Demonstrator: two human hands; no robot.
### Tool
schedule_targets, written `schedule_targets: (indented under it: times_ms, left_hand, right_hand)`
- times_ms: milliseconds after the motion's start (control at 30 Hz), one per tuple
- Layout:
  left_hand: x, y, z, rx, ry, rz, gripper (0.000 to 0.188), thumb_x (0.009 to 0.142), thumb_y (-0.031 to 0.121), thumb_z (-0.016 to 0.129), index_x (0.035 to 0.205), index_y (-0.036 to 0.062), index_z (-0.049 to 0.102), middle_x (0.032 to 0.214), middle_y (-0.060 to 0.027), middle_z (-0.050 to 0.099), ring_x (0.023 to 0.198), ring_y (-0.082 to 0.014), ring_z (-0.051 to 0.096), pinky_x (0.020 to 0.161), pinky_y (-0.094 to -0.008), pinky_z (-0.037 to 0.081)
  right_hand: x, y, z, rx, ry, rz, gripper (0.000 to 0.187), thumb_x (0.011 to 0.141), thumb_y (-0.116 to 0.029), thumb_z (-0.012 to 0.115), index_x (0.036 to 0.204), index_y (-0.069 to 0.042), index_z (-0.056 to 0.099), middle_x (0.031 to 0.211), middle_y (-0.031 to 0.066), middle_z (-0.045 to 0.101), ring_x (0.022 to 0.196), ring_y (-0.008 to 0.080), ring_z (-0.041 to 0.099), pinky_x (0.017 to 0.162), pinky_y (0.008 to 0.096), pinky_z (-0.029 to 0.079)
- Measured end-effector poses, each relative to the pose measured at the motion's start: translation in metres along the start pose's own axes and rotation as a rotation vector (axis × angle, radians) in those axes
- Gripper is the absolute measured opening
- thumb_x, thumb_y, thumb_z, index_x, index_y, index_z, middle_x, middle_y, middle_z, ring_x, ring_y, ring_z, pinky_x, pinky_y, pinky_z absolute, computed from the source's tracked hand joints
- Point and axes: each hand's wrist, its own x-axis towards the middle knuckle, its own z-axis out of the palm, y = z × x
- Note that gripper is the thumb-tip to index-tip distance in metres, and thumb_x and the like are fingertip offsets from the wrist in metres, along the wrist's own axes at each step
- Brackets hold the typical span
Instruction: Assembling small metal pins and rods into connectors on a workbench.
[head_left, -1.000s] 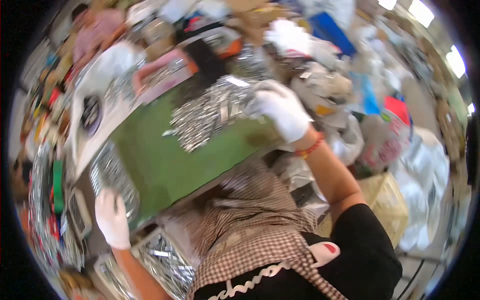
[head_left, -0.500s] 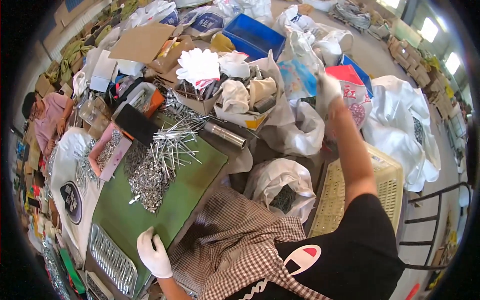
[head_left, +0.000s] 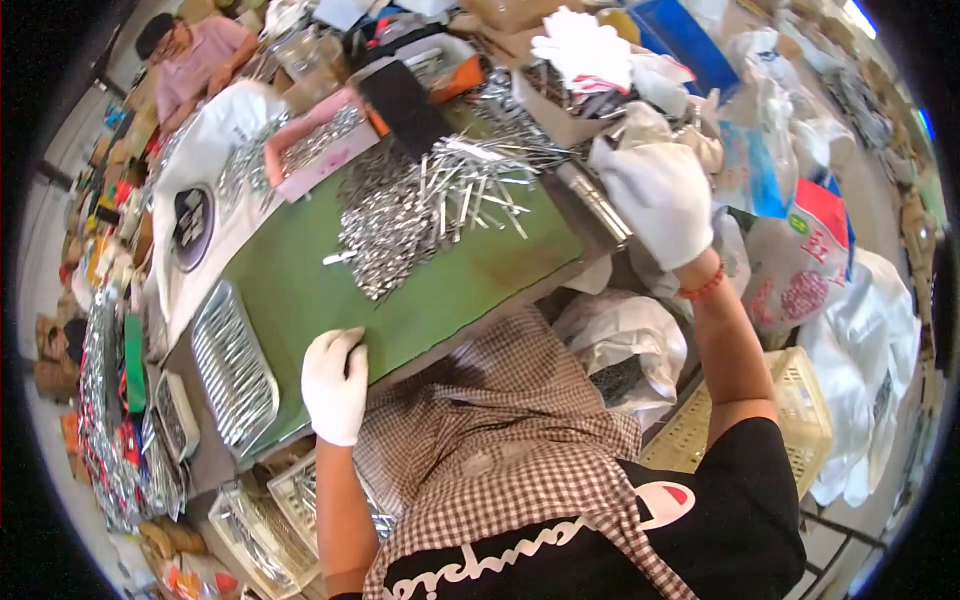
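Observation:
My left hand (head_left: 335, 387), in a white glove, rests on the near edge of a green mat (head_left: 290, 270), fingers out and thumb apart, with nothing visible in it. My right hand (head_left: 660, 200), also gloved, is over the right end of the bench beside a shiny metal cylinder (head_left: 597, 205). Its back faces up, so what its fingers do is hidden. On the mat lies a heap of small shiny metal parts (head_left: 385, 225), with long thin metal rods (head_left: 485, 190) spread at its right. A clear tray (head_left: 235, 365) of metal pieces in rows sits left of my left hand.
A pink-sided box (head_left: 315, 150) of small parts and a dark block (head_left: 405, 105) stand behind the heap. White gloves (head_left: 585, 50) top a box at the back. Sacks (head_left: 635, 340) and a yellow basket (head_left: 800, 410) are at right. Another person (head_left: 195, 65) sits far left.
My right hand has come back from the bags at the right to the metal cylinder at the bench's right end. The view has shifted; my left hand stays at the mat's near edge.

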Motion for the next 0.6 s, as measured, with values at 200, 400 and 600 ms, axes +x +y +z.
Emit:
schedule_targets:
  times_ms: [200,400,600]
  left_hand:
    - [0.003,0.002,-0.001,-0.052,0.063,-0.021,0.013,0.086,0.004,0.065,0.098,0.0041,0.071,0.096,-0.0133,0.066,0.091,-0.0332,0.065,0.083,-0.0401,0.052]
    - [0.052,-0.021,-0.004,0.217,0.108,0.126,0.018,0.087,0.008,0.063,0.103,0.0097,0.070,0.104,-0.0110,0.063,0.097,-0.0308,0.061,0.087,-0.0411,0.050]
    - [0.114,-0.041,0.010,0.467,-0.102,0.278,0.014,0.083,0.012,0.062,0.096,0.0131,0.067,0.096,-0.0075,0.064,0.092,-0.0291,0.062,0.080,-0.0436,0.051]
  right_hand:
    - [0.035,-0.027,0.081,-0.280,-0.484,0.036,0.017,0.087,-0.027,0.061,0.085,-0.015,0.072,0.090,0.0057,0.068,0.091,0.0253,0.064,0.080,0.0410,0.049]
    - [0.049,-0.022,0.098,-0.327,-0.733,0.167,0.022,0.087,-0.030,0.061,0.093,-0.011,0.072,0.098,0.0128,0.071,0.096,0.0309,0.068,0.084,0.0457,0.053]
    - [0.049,-0.015,0.117,-0.118,-0.509,0.087,0.017,0.083,-0.027,0.069,0.089,-0.012,0.069,0.090,0.0113,0.067,0.091,0.0316,0.066,0.081,0.0463,0.052]
